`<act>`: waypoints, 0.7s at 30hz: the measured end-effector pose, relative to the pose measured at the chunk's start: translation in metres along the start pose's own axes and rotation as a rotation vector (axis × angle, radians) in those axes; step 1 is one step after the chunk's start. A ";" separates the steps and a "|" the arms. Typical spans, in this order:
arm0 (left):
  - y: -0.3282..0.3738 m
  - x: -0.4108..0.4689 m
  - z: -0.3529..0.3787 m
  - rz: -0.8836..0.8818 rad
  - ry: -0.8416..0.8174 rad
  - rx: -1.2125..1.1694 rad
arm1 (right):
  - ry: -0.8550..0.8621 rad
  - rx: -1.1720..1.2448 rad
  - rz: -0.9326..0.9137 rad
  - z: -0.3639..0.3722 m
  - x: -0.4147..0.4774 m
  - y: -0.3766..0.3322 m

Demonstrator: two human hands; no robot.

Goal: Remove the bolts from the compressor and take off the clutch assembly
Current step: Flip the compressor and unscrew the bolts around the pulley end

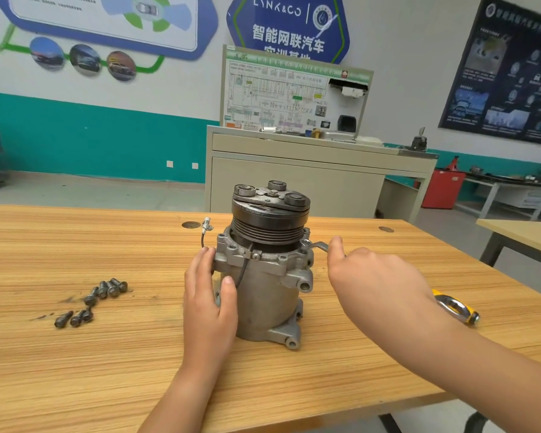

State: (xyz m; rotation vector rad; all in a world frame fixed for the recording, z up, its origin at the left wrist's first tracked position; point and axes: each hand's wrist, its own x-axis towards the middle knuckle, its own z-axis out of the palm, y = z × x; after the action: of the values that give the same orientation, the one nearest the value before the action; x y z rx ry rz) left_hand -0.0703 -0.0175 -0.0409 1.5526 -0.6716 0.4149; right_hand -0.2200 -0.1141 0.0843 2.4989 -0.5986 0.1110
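Two hands on the job here. The left hand clasps the compressor, thumb across the front of the grey housing, fingers running up its side to the flange. The compressor stands upright on the wooden table, right inside that hold. Directly above the left hand's grip sits the clutch assembly, black grooved pulley and plate, on top of the housing.

Over on the other side, the right hand is closed round the handle of a thin metal wrench, thumb sticking up. The wrench reaches inward from that grip to the flange edge just under the pulley; whether its head sits on a bolt, I can't tell.

Well out beyond the left hand's grip, a scatter of loose bolts lies on the table in two little clusters. Behind the right wrist, a yellow-handled tool rests on the wood. A wire with a small connector stands up just above the left fingertips.
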 end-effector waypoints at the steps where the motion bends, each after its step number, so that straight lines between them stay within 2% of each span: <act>1: 0.000 0.000 0.000 -0.002 -0.002 0.000 | -0.007 -0.002 -0.001 -0.001 0.000 0.001; 8: 0.002 0.000 0.000 -0.018 -0.005 -0.014 | 0.048 -0.049 -0.024 -0.009 0.000 -0.013; 14: 0.001 0.000 -0.001 -0.012 -0.004 -0.014 | 0.154 0.033 -0.121 0.012 0.016 0.035; 17: 0.001 0.000 0.000 -0.024 -0.004 -0.012 | 0.172 -0.038 -0.179 0.025 0.037 0.059; 21: 0.000 0.000 0.000 -0.007 -0.005 0.005 | 0.371 0.012 -0.227 0.048 0.073 0.059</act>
State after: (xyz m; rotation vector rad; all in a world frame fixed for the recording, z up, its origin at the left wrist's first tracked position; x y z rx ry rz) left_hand -0.0703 -0.0173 -0.0404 1.5607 -0.6687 0.4079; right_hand -0.1827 -0.2129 0.0882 2.4501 -0.1614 0.4795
